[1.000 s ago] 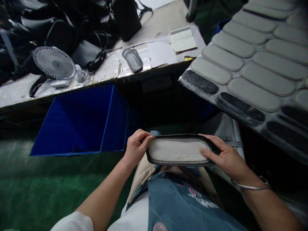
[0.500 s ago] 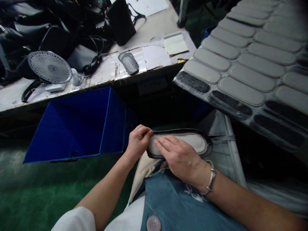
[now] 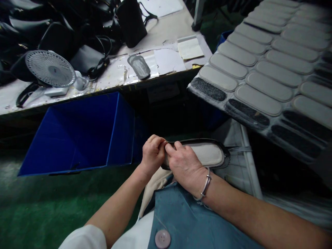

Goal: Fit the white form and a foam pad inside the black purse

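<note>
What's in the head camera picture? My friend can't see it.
A person's left hand and right hand meet at the left end of a pale, dark-edged pad. Beyond are a blue bin, a table with a fan and black bags, and rows of pale oval pieces.

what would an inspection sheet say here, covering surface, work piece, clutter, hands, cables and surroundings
Surface: worktable scuffed and marked along its near edge.
Work piece: oval piece, pale face with a dark border; its left end is covered by the hands.
Clutter: dark bags heaped on the worktable, plus a fan, notepad and grey piece.
Left hand: pinching the left end of the oval piece.
Right hand: laid over the oval piece, fingertips beside the left hand.
Cables: thin pale line near the fan, perhaps a cord; its route cannot be told.
Surroundings: blue bin, green floor, rows of pale ovals at right.
</note>
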The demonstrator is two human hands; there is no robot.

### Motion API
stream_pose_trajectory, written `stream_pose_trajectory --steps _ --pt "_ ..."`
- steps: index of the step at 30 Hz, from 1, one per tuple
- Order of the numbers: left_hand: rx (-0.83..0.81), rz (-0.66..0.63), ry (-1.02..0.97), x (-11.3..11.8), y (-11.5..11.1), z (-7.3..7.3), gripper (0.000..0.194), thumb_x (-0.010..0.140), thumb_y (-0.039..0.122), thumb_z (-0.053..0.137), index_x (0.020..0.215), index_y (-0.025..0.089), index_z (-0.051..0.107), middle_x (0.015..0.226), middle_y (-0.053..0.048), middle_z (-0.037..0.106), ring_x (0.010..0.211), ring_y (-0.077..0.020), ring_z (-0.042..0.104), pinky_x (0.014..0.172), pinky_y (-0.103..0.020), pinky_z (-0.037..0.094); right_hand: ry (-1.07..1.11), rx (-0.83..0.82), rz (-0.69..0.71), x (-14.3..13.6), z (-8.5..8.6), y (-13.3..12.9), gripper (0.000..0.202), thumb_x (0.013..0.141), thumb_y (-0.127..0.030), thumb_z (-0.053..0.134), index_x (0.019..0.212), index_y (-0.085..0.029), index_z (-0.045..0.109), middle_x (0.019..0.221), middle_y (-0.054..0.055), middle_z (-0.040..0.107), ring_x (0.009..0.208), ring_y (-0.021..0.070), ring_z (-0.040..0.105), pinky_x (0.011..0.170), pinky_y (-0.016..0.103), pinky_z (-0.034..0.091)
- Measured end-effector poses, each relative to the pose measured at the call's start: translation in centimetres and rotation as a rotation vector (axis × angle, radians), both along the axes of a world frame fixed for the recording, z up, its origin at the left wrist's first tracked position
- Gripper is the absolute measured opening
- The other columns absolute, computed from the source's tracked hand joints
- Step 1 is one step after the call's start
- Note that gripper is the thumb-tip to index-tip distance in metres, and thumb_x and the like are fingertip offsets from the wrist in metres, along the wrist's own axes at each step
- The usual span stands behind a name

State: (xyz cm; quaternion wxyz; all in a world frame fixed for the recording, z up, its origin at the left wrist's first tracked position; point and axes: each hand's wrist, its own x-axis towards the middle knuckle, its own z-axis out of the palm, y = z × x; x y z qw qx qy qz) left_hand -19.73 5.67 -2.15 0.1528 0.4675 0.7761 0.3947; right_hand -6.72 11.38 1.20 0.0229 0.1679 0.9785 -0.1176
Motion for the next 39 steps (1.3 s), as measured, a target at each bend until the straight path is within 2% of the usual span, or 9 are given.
stream_pose_trajectory --steps 5,11,15,18,22,27,32,35,39 --pt "-0.086 -0.013 -0.153 -1.1 0.2 0.1 0.015 0.078 0.030 0.060 0.072 0.018 0.068 0.070 -0.002 0.066 0.065 -0.0145 0.060 0.061 -0.025 0.046 0.040 -0.089 0.077 1.2 0.6 1.8 0.036 0.084 -0.013 0.049 0.119 -0.012 0.056 0.112 0.011 0.059 0.095 0.0228 0.051 0.075 0.035 0.047" --pt "-0.100 0.022 -0.240 -1.4 0.2 -0.1 0.017 0.076 0.032 0.062 0.072 0.017 0.069 0.068 -0.002 0.067 0.067 -0.0157 0.062 0.058 -0.024 0.044 0.076 -0.164 0.195 2.3 1.5 3.1 0.049 0.081 -0.018 0.056 0.129 -0.014 0.048 0.111 0.009 0.062 0.099 0.0218 0.055 0.088 0.035 0.043" --pt "-0.094 0.034 -0.266 -1.2 0.3 -0.1 0.017 0.075 0.033 0.062 0.072 0.017 0.069 0.069 -0.002 0.067 0.067 -0.0155 0.061 0.059 -0.025 0.045 0.051 -0.121 0.149 1.9 2.0 2.3 0.041 0.082 -0.018 0.054 0.123 -0.016 0.052 0.101 0.007 0.064 0.094 0.0220 0.057 0.097 0.042 0.036" --pt "-0.089 0.030 -0.278 -1.2 0.3 -0.1 0.019 0.076 0.034 0.061 0.072 0.017 0.069 0.067 -0.002 0.067 0.063 -0.0149 0.060 0.055 -0.024 0.044 0.017 -0.067 0.111 1.6 2.0 1.7 0.031 0.083 -0.021 0.054 0.113 -0.015 0.057 0.102 0.009 0.062 0.093 0.0240 0.054 0.092 0.040 0.040" --pt "-0.075 0.016 -0.248 -1.2 0.2 -0.1 0.017 0.077 0.032 0.061 0.072 0.017 0.069 0.067 -0.002 0.066 0.063 -0.0147 0.060 0.056 -0.024 0.045 -0.006 -0.039 0.052 0.9 1.7 1.3 0.036 0.085 -0.020 0.050 0.121 -0.018 0.053 0.110 0.009 0.059 0.097 0.0265 0.052 0.097 0.047 0.037" --pt "-0.040 0.012 -0.139 -0.7 0.0 0.0 0.013 0.079 0.024 0.059 0.069 0.019 0.066 0.070 -0.001 0.064 0.067 -0.0138 0.059 0.063 -0.025 0.046 -0.072 -0.037 0.013 -0.3 1.4 0.4 0.032 0.088 -0.013 0.041 0.114 -0.013 0.060 0.105 0.012 0.061 0.095 0.0272 0.053 0.097 0.056 0.037" --pt "-0.012 0.016 -0.073 0.0 0.0 0.4 0.012 0.079 0.020 0.057 0.069 0.018 0.065 0.072 -0.002 0.061 0.069 -0.0143 0.058 0.066 -0.026 0.045 -0.083 -0.021 0.015 -1.0 1.0 -0.3 0.031 0.089 -0.012 0.038 0.106 -0.010 0.064 0.110 0.012 0.060 0.097 0.0279 0.053 0.103 0.062 0.031" --pt "-0.003 0.011 -0.114 0.1 -0.3 0.5 0.012 0.081 0.023 0.057 0.072 0.018 0.065 0.072 -0.002 0.061 0.070 -0.0149 0.058 0.067 -0.027 0.045 -0.046 -0.077 0.009 -0.4 1.4 0.4 0.031 0.088 -0.012 0.039 0.108 -0.012 0.062 0.106 0.010 0.061 0.096 0.0255 0.054 0.106 0.062 0.027" --pt "-0.071 -0.018 -0.303 -0.2 -1.4 -0.3 0.020 0.080 0.032 0.059 0.093 0.020 0.066 0.090 -0.003 0.063 0.085 -0.0182 0.060 0.074 -0.028 0.046 0.044 -0.176 -0.030 1.4 2.3 1.2 0.034 0.081 -0.016 0.047 0.113 -0.015 0.056 0.106 0.007 0.063 0.099 0.0232 0.055 0.111 0.061 0.014"
